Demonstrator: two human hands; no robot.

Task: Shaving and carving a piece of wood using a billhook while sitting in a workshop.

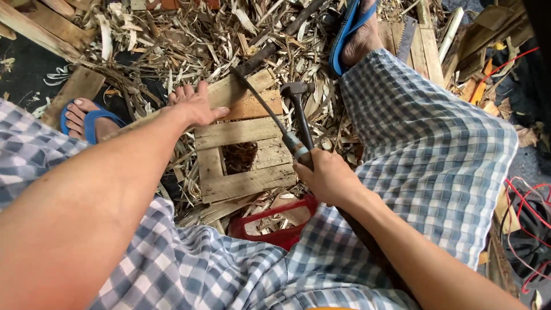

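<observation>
Head view: right hand (328, 179) grips hammer (298, 109), knife (270, 112).

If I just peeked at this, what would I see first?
Probably the small wooden pallet frame in the middle, lying on a heap of dry wood shavings. The left hand presses on its top plank, while the right hand grips a hammer and a thin metal blade over it. Blue sandals show at both sides.
</observation>
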